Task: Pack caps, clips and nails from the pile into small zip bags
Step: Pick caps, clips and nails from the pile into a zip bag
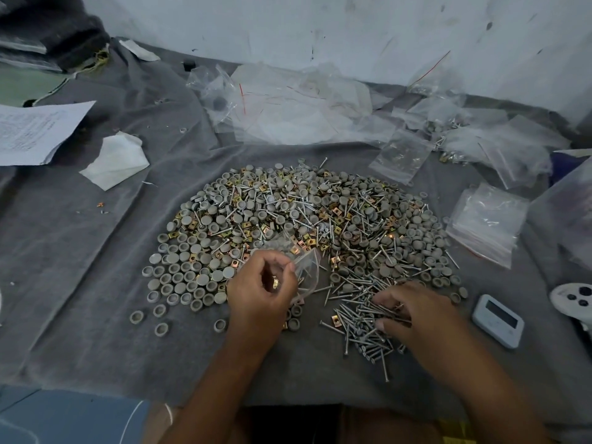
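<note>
The left hand (pixel 262 283) curls around 1 small zip bag (pixel 304 267), pinching it at the pile's (pixel 301 225) near edge. The right hand (pixel 413 312), fingers bent, picks among loose nails (pixel 358 318) just right of it. Caps (pixel 179 277), brass clips (pixel 336 211) and nails cover the grey cloth (pixel 96 283); 1 white timer (pixel 498 320) lies right of the pile, bag stacks (pixel 487 222) beyond.
</note>
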